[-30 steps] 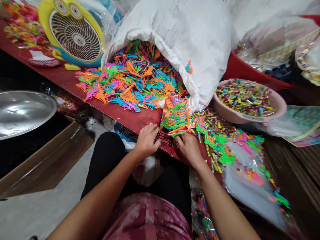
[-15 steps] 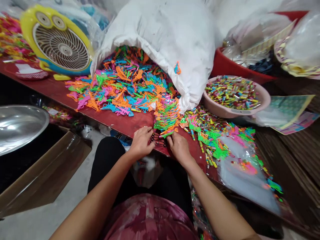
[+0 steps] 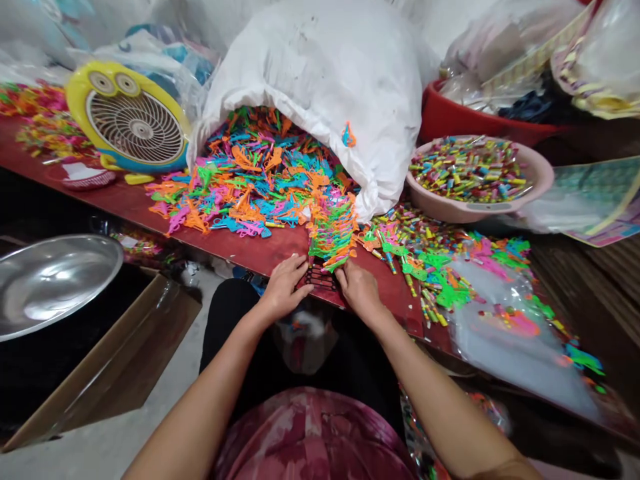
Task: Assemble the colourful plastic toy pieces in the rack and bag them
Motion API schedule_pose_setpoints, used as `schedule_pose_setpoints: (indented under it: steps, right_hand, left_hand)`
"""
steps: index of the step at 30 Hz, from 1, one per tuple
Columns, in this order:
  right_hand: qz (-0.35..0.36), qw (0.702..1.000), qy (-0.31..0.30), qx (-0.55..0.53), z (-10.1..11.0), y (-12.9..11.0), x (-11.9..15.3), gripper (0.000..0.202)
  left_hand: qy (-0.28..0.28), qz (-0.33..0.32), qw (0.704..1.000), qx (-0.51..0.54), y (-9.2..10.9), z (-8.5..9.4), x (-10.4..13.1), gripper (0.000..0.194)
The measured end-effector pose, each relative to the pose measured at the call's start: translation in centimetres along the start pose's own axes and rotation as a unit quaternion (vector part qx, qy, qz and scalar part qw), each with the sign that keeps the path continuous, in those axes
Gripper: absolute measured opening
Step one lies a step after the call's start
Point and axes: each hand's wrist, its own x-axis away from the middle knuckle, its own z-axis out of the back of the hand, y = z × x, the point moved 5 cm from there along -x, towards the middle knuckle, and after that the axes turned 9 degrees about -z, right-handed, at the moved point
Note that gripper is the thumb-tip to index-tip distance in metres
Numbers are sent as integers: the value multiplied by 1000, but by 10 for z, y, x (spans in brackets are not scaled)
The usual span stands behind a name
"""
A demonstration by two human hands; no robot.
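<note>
A dark slotted rack point(image 3: 321, 276) lies at the front edge of the red table, between my hands. Bright plastic pieces point(image 3: 334, 233) in green, orange and pink stand in a tight row along its far part; several near slots are bare. My left hand point(image 3: 284, 285) grips the rack's left side, fingers along the edge and thumb at the near corner. At the right side, my right hand point(image 3: 361, 288) is closed with bent fingers against the rack, close to the nearest pieces. Its fingertips are partly hidden.
A white sack point(image 3: 320, 67) spills loose plastic pieces point(image 3: 250, 180) onto the red table point(image 3: 235, 250). To the left stand a yellow fan point(image 3: 137, 123) and a metal bowl point(image 3: 60, 280). On the right are a pink basin point(image 3: 450, 212) of small striped tubes and plastic bags point(image 3: 510, 353).
The view has shifted slightly, so the fan and metal bowl sit further right in the picture. My hands stay at the rack's two sides, almost unmoved.
</note>
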Motion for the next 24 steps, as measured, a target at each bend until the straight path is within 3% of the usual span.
schedule_pose_setpoints:
  steps: [3, 7, 12, 19, 24]
  right_hand:
    - [-5, 1000, -12, -12, -3, 0, 0, 27]
    - [-8, 999, -22, -39, 1, -1, -2, 27]
    - [37, 986, -56, -155, 10, 11, -8, 20]
    - [-45, 971, 59, -227, 29, 90, 7, 23]
    - [-110, 965, 142, -191, 43, 141, 16, 21]
  left_hand:
    - [-17, -9, 1000, 5, -1, 2, 1, 58]
    - [2, -18, 1000, 1, -1, 3, 4, 58]
    - [9, -7, 999, -33, 3, 4, 12, 54]
    - [32, 3, 997, -66, 7, 4, 20, 51]
    - [37, 7, 993, -108, 12, -2, 22, 46]
